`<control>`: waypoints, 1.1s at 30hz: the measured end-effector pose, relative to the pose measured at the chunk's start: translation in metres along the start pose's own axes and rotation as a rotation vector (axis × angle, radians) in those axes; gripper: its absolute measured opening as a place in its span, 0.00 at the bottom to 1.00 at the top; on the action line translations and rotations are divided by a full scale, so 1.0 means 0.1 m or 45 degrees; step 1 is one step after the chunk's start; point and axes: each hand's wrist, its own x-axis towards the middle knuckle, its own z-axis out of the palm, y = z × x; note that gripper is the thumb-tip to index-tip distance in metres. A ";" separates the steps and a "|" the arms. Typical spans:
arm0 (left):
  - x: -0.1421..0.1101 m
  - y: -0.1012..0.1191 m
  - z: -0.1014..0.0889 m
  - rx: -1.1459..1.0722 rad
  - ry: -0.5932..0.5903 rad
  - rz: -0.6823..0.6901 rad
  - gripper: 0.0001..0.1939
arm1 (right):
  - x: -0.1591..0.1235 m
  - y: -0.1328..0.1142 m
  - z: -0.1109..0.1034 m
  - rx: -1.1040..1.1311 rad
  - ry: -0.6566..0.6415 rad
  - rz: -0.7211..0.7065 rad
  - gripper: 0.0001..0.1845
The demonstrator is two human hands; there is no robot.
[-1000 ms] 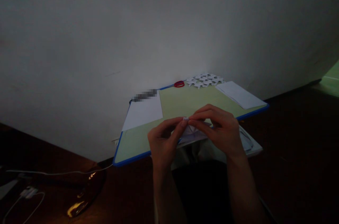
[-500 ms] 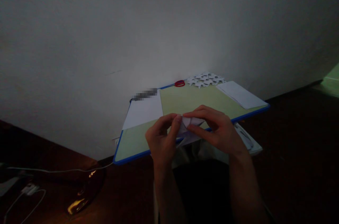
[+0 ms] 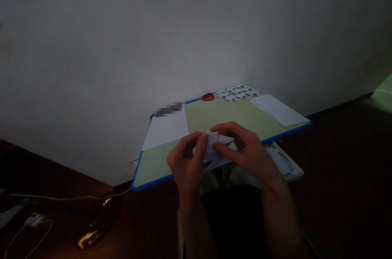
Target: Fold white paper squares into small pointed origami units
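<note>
A small piece of folded white paper (image 3: 212, 153) is held between my two hands, over the near edge of the table. My left hand (image 3: 187, 159) pinches its left side between thumb and fingers. At its right side, my right hand (image 3: 245, 147) has the thumb against the paper and the index finger curved over the top edge. Pointed corners of the paper stick out to the right and downward. The fingers hide part of the folds.
The pale green table (image 3: 214, 114) has a blue rim and stands against a grey wall. At its back lie red-handled scissors (image 3: 208, 96) and several folded paper pieces (image 3: 237, 92). White sheets (image 3: 280, 110) lie right, another sheet (image 3: 167, 130) left. A drawer (image 3: 286, 163) juts out below.
My right hand has shifted slightly left, and its index finger has lifted a little from the paper's top. More of the paper's right point shows. My left hand keeps its pinch.
</note>
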 end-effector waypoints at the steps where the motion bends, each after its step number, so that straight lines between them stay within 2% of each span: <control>1: 0.00 -0.01 0.00 0.011 0.003 0.002 0.05 | 0.00 0.00 0.00 0.010 0.006 0.013 0.15; 6: 0.00 -0.02 -0.02 0.021 -0.036 0.036 0.06 | 0.00 0.00 -0.01 0.030 0.053 0.071 0.08; 10: 0.01 0.01 -0.03 -0.017 -0.105 0.118 0.02 | 0.02 -0.05 -0.01 -0.051 0.088 0.001 0.05; 16: 0.00 0.04 -0.01 -0.046 -0.065 0.190 0.02 | 0.03 -0.12 0.01 -0.126 0.157 -0.140 0.02; 22: 0.00 0.01 0.01 -0.018 -0.030 0.163 0.04 | 0.02 -0.13 0.01 -0.251 0.208 -0.180 0.03; 29: 0.00 0.03 0.01 -0.048 0.038 0.097 0.04 | 0.00 -0.11 -0.01 -0.135 0.081 -0.080 0.03; 33: 0.00 0.02 0.01 -0.041 0.042 0.091 0.03 | -0.02 -0.07 -0.01 -0.105 0.050 -0.051 0.07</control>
